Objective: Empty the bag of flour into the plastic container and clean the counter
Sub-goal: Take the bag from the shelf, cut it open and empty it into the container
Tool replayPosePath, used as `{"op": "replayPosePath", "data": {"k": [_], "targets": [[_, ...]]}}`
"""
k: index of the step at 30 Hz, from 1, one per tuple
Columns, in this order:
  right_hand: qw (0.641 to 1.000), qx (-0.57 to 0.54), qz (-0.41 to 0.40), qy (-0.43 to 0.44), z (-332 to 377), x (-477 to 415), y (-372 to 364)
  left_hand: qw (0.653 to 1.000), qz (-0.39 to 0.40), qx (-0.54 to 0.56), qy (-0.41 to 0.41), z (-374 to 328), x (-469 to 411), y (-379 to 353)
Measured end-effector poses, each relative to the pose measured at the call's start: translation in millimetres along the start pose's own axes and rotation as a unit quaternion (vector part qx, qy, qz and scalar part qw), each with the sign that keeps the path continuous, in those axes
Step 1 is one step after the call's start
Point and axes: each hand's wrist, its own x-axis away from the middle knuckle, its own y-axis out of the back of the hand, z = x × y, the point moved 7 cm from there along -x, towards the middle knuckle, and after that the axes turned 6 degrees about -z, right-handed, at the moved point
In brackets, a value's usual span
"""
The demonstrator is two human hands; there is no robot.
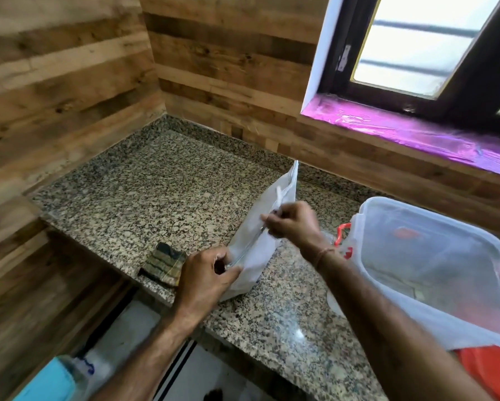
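Flour bag (264, 227), white and standing on its base, sits on the speckled granite counter (162, 198) just to the left of the clear plastic container (433, 267), near but not touching it as far as I can tell. The person's left hand (205, 280) grips the bag's nearer end, fingers curled tight with the thumb pressed against the material. The right hand (293, 224) is further up the bag's top edge, fingertips pinched closed on the seam. Both hands are on the bag's closure line, which runs slanted away from the person toward the wooden wall behind.

The container's lid is on, cloudy and see-through, with a red clasp (342, 233) showing on the side that faces the bag. A thin cord bracelet (324, 253) circles the right wrist, between bag and container. A folded striped cloth (163, 264) lies flat on the counter's front edge, on the far side of the bag from the container, just beside the left hand. Above the container, a window sill (402, 134) is covered in shiny purple film.
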Motion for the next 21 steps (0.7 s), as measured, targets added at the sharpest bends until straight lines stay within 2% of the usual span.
{"op": "replayPosePath", "data": {"k": [3,5,10,16,21], "targets": [[0.996,-0.009,-0.092,-0.022,-9,-43,42,0.998,0.047,-0.046,0.011,-2,-7,-7],[0.996,-0.011,-0.079,-0.038,-12,-57,44,0.992,0.076,-0.102,0.003,-15,-22,-17],[0.999,0.014,-0.049,-0.017,-2,-70,30,0.974,0.072,-0.211,-0.038,-49,-88,-56],[0.983,0.052,-0.17,-0.044,-10,-128,78,0.976,0.111,-0.163,-0.091,-44,-104,-72],[0.961,0.084,-0.25,-0.085,-22,-182,116,0.983,0.138,-0.087,-0.091,-29,-99,-77]]}}
